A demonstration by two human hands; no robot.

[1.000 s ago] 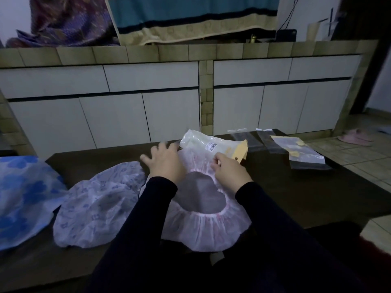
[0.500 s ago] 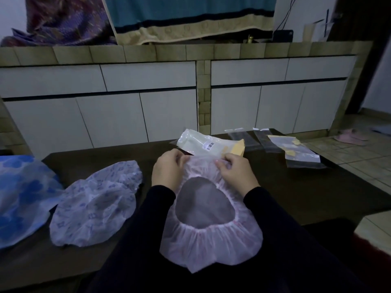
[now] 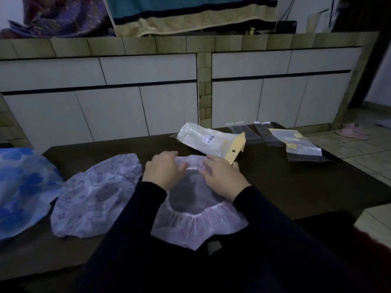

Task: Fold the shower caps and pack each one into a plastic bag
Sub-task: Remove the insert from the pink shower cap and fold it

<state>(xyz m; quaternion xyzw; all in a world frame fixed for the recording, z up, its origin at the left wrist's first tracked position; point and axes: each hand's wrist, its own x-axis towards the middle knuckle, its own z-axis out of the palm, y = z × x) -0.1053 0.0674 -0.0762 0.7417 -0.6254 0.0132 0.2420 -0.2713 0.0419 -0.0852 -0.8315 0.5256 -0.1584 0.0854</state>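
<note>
Both hands have let go of the pink shower cap [image 3: 196, 225]: left hand [image 3: 164, 173] and right hand [image 3: 222, 179] now press spread fingers [image 3: 208, 160] flat on its far rim, under them on the desk [image 3: 296, 187]. Folding looks about to begin.

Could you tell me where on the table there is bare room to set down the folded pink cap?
Bare dark table lies right of the right hand, in front of the flat plastic bags. Another strip lies behind the lilac cap, left of the packed bag. The left side is crowded by the blue cap.
</note>
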